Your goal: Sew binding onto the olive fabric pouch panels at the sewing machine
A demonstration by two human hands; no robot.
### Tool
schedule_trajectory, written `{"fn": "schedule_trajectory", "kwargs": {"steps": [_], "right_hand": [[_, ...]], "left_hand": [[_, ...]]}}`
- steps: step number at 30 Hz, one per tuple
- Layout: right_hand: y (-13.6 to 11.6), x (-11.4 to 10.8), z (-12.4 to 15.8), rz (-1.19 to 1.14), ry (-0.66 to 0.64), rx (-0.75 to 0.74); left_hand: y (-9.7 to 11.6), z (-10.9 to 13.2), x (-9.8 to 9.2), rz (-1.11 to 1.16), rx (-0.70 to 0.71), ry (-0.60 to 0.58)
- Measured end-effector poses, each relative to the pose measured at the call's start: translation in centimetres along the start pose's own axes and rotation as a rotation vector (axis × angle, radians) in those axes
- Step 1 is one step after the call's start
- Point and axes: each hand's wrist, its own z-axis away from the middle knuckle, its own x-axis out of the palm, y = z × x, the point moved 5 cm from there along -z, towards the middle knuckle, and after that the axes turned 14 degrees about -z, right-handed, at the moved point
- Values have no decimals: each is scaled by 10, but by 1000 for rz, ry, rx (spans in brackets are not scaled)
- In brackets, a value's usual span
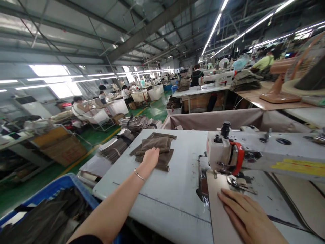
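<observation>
My left hand (151, 158), a bracelet at its wrist, reaches to a small pile of brown fabric pieces (155, 143) on the sewing table. Its fingers are bent down and closed at the near edge of the upper piece; the fingertips are partly hidden. Flat on a long beige panel (215, 213) lies my right hand (242, 211), its fingers stretched out. The panel's far end sits under the head of the sewing machine (220, 152), by the needle area. A small metal fitting (232, 181) is just beyond my right fingertips.
A blue bin (83, 189) of dark fabric stands at the lower left. Stacked, tied panels (118, 147) lie beyond the table's left edge. Behind the table is a fabric-lined trough (215, 119). A brown fan (280, 84) stands at the right. Other people work farther back.
</observation>
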Motion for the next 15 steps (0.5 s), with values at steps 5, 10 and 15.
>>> {"fn": "schedule_trajectory", "kwargs": {"steps": [5,10,15], "right_hand": [[0,-2,-3,-21,3,31],[-5,-6,-7,-76,-21,76],[-7,-11,-12,-108,-68,115]], "left_hand": [[-27,-12,-8,-12,-23,27],[-8,24,-46,82,97,189],[71,117,-56,305,818,47]]}}
